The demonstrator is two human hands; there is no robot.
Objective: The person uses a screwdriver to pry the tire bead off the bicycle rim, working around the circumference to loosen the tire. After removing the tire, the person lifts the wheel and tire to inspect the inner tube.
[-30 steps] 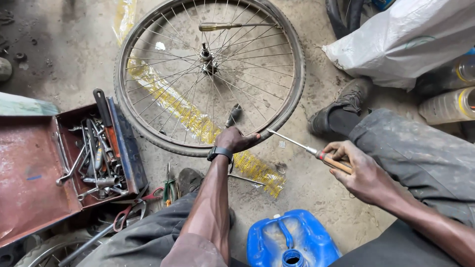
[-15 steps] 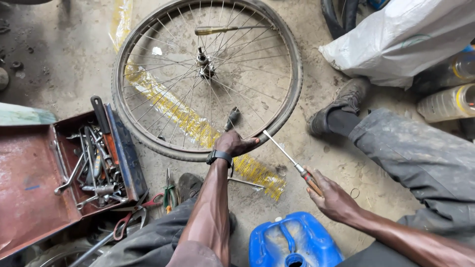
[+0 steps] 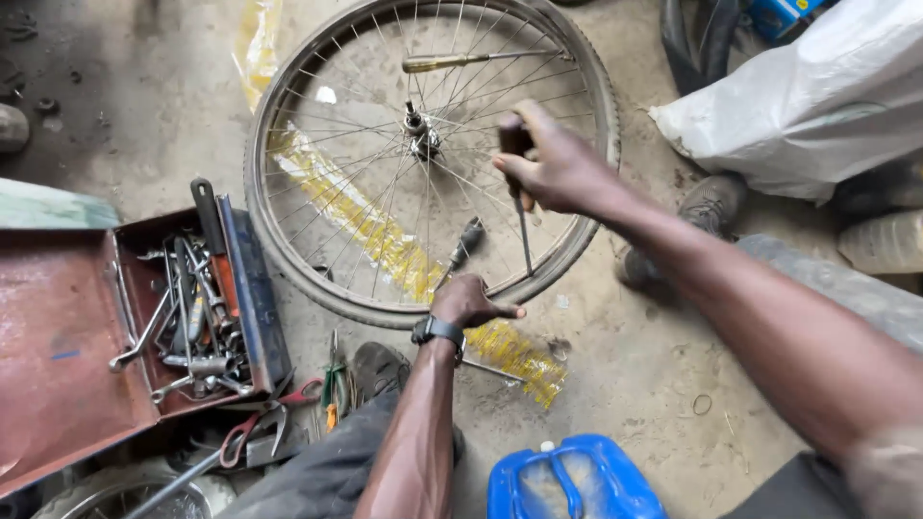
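The left arm reaches straight forward from the bottom edge, wrist wearing a dark watch, and the left hand (image 3: pixel 468 300) is closed in a loose fist, thumb out to its right. Up and right of that grip, the right hand (image 3: pixel 553 168) is clenched, knuckles up, forearm running back toward the lower right.

Right hand (image 3: pixel 558 168) grips screwdriver (image 3: pixel 519 192) above wheel (image 3: pixel 288 279); left hand (image 3: pixel 468 300) presses rim.

Your right hand (image 3: pixel 553 168) hides most of the screwdriver (image 3: pixel 520 207) handle. The blue jerrycan (image 3: pixel 572 481) is cut off below, and the toolbox (image 3: pixel 77 346) lid runs off at the left.
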